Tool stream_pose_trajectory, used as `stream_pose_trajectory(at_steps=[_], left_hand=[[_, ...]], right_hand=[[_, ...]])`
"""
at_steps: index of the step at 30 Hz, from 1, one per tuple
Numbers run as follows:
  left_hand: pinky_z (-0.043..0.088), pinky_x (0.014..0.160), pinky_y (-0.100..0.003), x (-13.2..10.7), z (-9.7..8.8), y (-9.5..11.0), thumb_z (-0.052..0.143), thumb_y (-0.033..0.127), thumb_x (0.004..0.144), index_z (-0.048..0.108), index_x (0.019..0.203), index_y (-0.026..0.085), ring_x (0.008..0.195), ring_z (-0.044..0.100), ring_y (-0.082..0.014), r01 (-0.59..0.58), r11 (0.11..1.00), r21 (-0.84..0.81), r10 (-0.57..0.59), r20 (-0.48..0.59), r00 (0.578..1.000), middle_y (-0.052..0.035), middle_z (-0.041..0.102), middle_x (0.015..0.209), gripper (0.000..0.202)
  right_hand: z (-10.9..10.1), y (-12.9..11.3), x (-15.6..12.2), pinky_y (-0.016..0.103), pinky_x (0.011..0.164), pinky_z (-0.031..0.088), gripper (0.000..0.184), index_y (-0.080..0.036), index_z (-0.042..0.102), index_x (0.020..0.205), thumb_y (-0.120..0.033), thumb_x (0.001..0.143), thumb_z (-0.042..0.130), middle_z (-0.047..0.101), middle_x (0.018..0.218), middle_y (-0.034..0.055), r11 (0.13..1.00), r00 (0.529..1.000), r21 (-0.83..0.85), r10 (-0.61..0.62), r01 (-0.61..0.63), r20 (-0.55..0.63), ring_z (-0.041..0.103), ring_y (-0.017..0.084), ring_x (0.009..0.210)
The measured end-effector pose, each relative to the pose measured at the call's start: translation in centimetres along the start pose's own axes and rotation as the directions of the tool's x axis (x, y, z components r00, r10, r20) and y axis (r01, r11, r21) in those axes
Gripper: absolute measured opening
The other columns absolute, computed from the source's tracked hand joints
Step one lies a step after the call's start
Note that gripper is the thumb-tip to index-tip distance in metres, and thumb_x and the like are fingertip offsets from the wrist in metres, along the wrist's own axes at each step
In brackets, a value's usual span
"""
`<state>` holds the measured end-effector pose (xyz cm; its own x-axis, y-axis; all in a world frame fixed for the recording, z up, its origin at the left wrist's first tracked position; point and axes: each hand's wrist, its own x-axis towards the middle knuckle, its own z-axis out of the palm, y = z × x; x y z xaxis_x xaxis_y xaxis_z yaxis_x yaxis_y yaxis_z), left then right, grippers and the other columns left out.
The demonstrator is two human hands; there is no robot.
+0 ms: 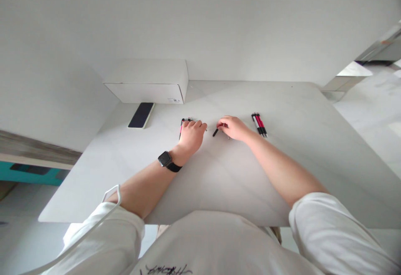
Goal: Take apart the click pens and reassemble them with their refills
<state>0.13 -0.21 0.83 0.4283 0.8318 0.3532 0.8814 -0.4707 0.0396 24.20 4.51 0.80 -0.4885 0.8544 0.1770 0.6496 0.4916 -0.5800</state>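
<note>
My right hand point(232, 127) is closed in a pinch on a black pen part point(215, 133), which slants down to the left from the fingertips. A thin tip also shows under that hand. My left hand point(192, 135) is to the left, its fingers curled down over the table. A small pale tip pokes out beside its fingers, but what they grip is hidden. Pens point(181, 121) with black and pink parts lie partly covered behind the left hand. Right of my right hand, several pens point(260, 124) in red, white and black lie side by side.
A white box point(144, 92) stands at the back left of the white table point(219, 183), against the wall. In front of it lies a phone point(141, 115) with a dark screen. A white cable point(94, 229) runs along my left sleeve.
</note>
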Motion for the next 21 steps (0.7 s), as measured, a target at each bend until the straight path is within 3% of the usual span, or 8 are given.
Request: stream_pose_trajectory(at_steps=[5,12,21], left_hand=[[0.037,0.086,-0.047,0.1,-0.7,0.3,0.049,0.016,0.102,0.068,0.098,0.021,0.094,0.064,-0.0310,0.021,0.997,0.079,-0.024,0.037,0.999,-0.0124,0.069,0.097,0.020],[0.036,0.088,-0.046,-0.1,-0.9,0.9,0.049,0.013,0.100,0.069,0.100,0.021,0.096,0.064,-0.0308,0.017,0.995,0.100,-0.027,0.091,0.995,-0.0120,0.069,0.100,0.021],[0.038,0.088,-0.045,0.3,-0.4,1.3,0.050,0.019,0.103,0.070,0.101,0.022,0.097,0.064,-0.0295,-0.004,0.997,0.071,-0.004,0.108,0.994,-0.0113,0.069,0.103,0.020]], right_hand=[[0.6,-0.1,0.7,0.030,0.089,0.047,0.020,-0.025,0.078,0.098,-0.014,0.095,0.062,0.076,0.106,0.0048,0.995,0.998,-0.087,-0.055,0.058,0.032,0.068,0.021,0.098],[1.1,-0.4,1.2,0.032,0.095,0.047,0.020,-0.025,0.078,0.105,-0.018,0.100,0.060,0.076,0.111,0.0050,0.982,0.997,-0.176,-0.072,0.070,-0.005,0.069,0.022,0.106],[1.0,-0.3,1.3,0.031,0.085,0.048,0.015,-0.025,0.078,0.104,-0.024,0.098,0.064,0.076,0.103,0.0048,0.988,0.995,-0.151,-0.044,0.031,-0.087,0.068,0.019,0.088]])
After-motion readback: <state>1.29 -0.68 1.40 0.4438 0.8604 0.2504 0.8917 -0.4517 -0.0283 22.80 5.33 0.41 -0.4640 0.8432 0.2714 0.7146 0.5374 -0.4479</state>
